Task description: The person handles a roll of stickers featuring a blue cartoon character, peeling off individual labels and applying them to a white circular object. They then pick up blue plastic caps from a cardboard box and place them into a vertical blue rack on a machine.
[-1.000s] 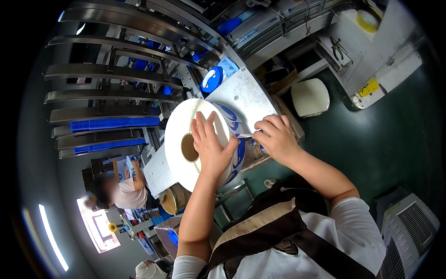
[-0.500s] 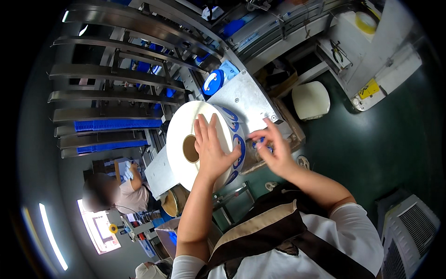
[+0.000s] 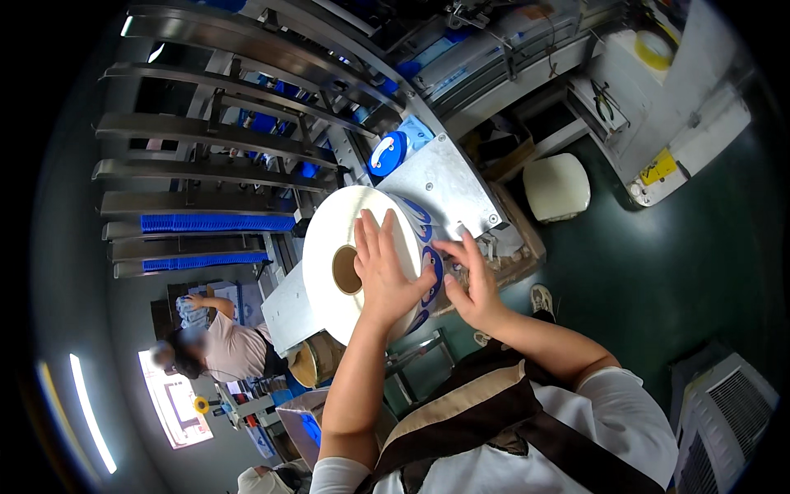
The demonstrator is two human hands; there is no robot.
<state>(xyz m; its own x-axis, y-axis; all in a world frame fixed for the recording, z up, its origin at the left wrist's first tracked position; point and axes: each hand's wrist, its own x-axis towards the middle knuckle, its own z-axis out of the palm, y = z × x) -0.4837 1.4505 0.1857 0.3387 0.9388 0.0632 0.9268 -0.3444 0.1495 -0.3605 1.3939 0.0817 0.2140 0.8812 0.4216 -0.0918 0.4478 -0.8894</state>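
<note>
A big roll of labels (image 3: 322, 284) stands with its white face turned up at me and a brown cardboard core (image 3: 346, 270) at its middle. Blue oval labels (image 3: 416, 209) run along its outer side. Flat on the white face lies my left hand (image 3: 388, 284), fingers spread beside the core, thumb reaching over the edge onto the labels. My right hand (image 3: 476, 292) hovers close by that labelled side, fingers apart, with nothing visible in it. Beyond the roll, a round blue-and-white item (image 3: 387, 155) and a light blue packet (image 3: 415, 130) sit by a metal plate (image 3: 428, 177).
Metal rails (image 3: 206, 129) and blue rows of stacked pieces (image 3: 216, 223) fill the left. A cardboard box (image 3: 531, 240) and pale stool (image 3: 557, 188) stand right of the plate. Pliers (image 3: 603, 102) and a tape roll (image 3: 652, 51) lie far right. Another person (image 3: 234, 342) works at lower left.
My right hand has drawn slightly down and left; a blue piece seen by its fingers before no longer shows there. My left hand stays on the roll. The other person's arm has shifted.
</note>
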